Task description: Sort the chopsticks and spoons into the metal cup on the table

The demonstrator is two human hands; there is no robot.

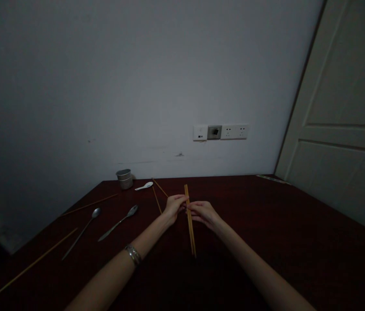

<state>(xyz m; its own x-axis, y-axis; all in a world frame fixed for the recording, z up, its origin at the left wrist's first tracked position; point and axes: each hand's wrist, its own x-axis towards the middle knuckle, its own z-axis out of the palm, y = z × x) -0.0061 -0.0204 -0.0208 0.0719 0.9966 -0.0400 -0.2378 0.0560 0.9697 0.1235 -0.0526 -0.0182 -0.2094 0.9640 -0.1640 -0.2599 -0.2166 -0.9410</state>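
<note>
A pair of wooden chopsticks point(191, 231) is held lengthwise above the table, side by side, with the lower ends pointing towards me. My left hand point(175, 206) is closed on them from the left, near their upper part. From the right, my right hand point(202, 211) pinches the same chopsticks a little lower. Two more chopsticks lie just beyond my left hand: one chopstick point(160, 187) slants towards its fingers, and another chopstick point(156, 199) runs partly behind its wrist.
Left on the dark red table point(250, 242) lie a long-handled spoon point(82, 233), another metal utensil point(119, 223), a chopstick point(88, 204) and a long stick point(27, 268). A metal cup point(124, 179) and white spoon point(145, 186) stand near the wall. Sockets point(234, 131) sit above.
</note>
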